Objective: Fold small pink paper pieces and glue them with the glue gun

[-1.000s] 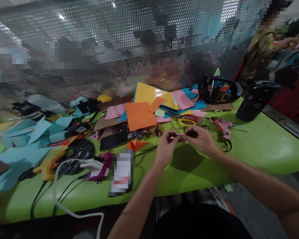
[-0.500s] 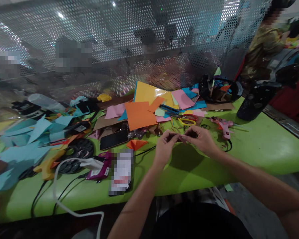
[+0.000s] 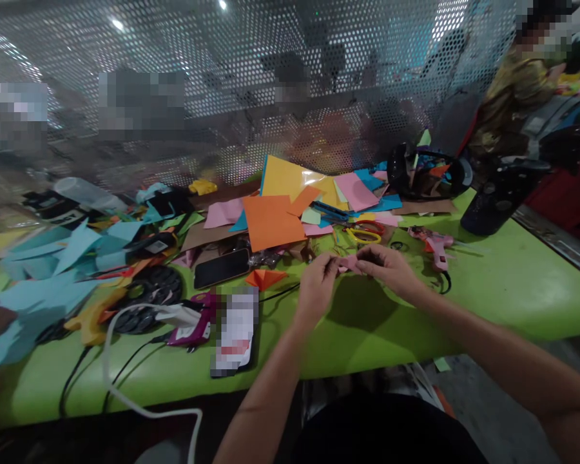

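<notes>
My left hand (image 3: pixel 318 289) and my right hand (image 3: pixel 387 269) meet above the green table (image 3: pixel 488 290). Both pinch a small folded pink paper piece (image 3: pixel 350 263) between their fingertips. The piece is held a little above the tabletop. A folded orange paper (image 3: pixel 265 278) lies on the table just left of my left hand. Yellow-handled scissors (image 3: pixel 365 234) rest behind my hands.
Loose coloured paper sheets (image 3: pixel 290 206) cover the back of the table, with blue scraps (image 3: pixel 48 270) at the left. A phone (image 3: pixel 221 268), a pink glue gun (image 3: pixel 437 246), a black basket (image 3: pixel 423 174), cables (image 3: pixel 125 380) and a perforated screen (image 3: pixel 222 84) are about. Another person (image 3: pixel 517 90) stands at the far right.
My hands have dropped slightly and turned the pink piece between the fingertips; more of its pink surface now shows. Nothing else on the table moved.
</notes>
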A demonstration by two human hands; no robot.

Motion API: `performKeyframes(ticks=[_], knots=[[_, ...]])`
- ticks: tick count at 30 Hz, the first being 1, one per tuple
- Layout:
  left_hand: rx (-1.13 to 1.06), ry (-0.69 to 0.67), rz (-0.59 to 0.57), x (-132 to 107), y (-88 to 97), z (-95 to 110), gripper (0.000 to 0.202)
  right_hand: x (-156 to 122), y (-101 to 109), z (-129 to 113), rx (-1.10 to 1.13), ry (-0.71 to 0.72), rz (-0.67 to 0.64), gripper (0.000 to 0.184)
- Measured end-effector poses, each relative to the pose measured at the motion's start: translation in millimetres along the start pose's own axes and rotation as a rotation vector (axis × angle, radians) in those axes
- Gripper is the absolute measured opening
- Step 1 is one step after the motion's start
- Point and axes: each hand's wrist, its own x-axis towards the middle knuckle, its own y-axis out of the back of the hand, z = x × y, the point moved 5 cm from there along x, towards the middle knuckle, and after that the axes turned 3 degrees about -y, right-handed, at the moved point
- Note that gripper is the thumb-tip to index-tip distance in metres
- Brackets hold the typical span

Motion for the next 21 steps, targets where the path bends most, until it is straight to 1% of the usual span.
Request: performKeyframes(ticks=[2, 4, 6, 8, 10, 13, 15, 17, 19, 21], knots=[[-0.094, 0.05, 0.05, 0.1, 1.6, -3.1, 0.022, -0.2, -2.8, 0.4, -0.039, -0.007, -0.039, 0.034], [-0.141, 0.082, 0.035, 0.1, 0.8, -5.1, 0.023, -0.6, -2.9, 0.4, -0.101, 0.013, -0.036, 0.035], [-0.124, 0.085, 0.0, -0.1, -0.3, -5.6, 0.027, -1.0, -0.9, -0.4, -0.154, 0.048, -0.008, 0.036], [-0.052, 0.053, -0.027, 0.0, -0.8, -4.7, 0.028, -1.4, 1.3, -1.4, -0.209, 0.085, 0.014, 0.036], [0.023, -0.001, -0.067, 0.1, -2.4, -3.0, 0.026, -2.0, 2.4, -2.7, -0.283, 0.132, 0.03, 0.035], [0.039, -0.063, -0.144, -0.5, -6.4, -1.4, 0.024, -3.1, 1.3, -4.3, -0.379, 0.196, 0.04, 0.031], [-0.002, -0.067, -0.148, -1.3, -6.7, -1.5, 0.025, -3.5, 0.0, -4.3, -0.392, 0.197, 0.038, 0.031], [-0.042, -0.05, -0.123, -2.0, -5.5, -2.0, 0.026, -3.4, -0.7, -4.7, -0.372, 0.177, 0.034, 0.035], [-0.068, -0.017, -0.097, -2.3, -4.2, -2.6, 0.027, -3.4, -0.5, -6.4, -0.353, 0.167, 0.036, 0.039], [-0.109, 0.024, -0.1, -2.0, -3.9, -3.0, 0.029, -3.3, 0.5, -9.0, -0.341, 0.173, 0.043, 0.041]])
